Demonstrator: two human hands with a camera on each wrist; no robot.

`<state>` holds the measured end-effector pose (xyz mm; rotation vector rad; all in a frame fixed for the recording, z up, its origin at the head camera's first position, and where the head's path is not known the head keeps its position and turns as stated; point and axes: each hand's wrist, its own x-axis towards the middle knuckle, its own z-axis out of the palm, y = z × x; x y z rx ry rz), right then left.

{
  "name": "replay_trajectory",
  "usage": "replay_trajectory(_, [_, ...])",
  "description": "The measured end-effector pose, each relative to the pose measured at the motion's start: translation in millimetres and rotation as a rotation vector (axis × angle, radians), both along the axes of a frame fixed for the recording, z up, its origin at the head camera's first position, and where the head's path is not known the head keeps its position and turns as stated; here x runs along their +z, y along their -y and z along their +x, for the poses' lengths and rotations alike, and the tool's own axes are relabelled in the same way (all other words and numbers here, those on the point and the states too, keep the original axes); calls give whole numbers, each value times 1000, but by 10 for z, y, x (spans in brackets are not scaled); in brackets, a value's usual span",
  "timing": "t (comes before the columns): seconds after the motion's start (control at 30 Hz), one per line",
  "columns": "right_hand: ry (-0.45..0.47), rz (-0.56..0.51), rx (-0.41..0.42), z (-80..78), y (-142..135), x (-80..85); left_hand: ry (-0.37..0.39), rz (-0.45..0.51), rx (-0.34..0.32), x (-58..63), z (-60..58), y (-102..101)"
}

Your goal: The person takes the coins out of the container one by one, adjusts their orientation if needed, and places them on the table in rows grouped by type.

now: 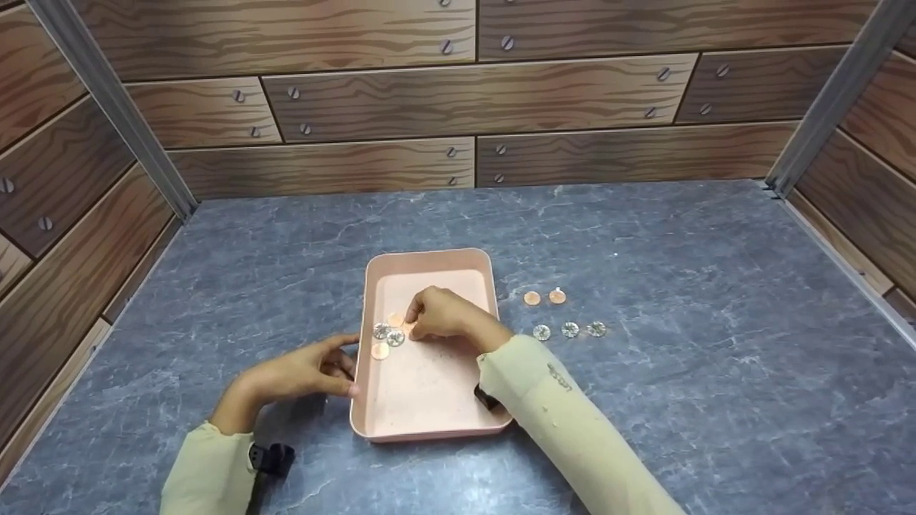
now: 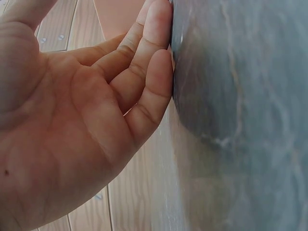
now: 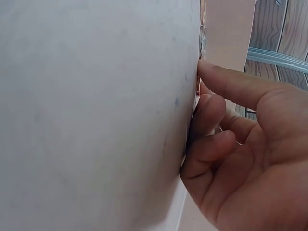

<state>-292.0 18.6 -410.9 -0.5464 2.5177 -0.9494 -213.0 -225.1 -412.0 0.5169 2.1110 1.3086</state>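
A pink rectangular tray (image 1: 429, 434) stands on the blue marbled table. Against its left wall, my left hand (image 1: 304, 370) rests its thumb and forefinger; the lower fingers bend loosely and touch the tabletop in the left wrist view. My right hand (image 1: 445, 315) reaches down inside the tray and pinches a copper-coloured coin (image 1: 410, 329) at the tray floor, mostly covered by the fingertips. Beside it lie two silvery coins (image 1: 395, 337) and two more copper-coloured coins (image 1: 380, 351). In the right wrist view, the thumb (image 3: 226, 82) meets the tray floor, with the other fingers curled.
Right of the tray, two copper-coloured coins (image 1: 532, 298) lie in a back row and three silvery coins (image 1: 569, 330) in a front row. Wood-patterned panels (image 1: 372, 107) wall the table at the back and sides, with grey metal posts (image 1: 823, 93) at the corners.
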Motion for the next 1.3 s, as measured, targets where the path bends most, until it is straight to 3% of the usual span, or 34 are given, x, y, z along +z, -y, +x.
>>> replay_trajectory(0.5, [-33, -26, 71, 23, -44, 25, 7, -11, 5, 6, 6, 5])
replay_trajectory(0.93, [-22, -21, 36, 17, -46, 32, 25, -2, 8, 3, 14, -5])
replay_trajectory(1.3, [-56, 2, 14, 10, -49, 238, 13, 11, -14, 2, 4, 7])
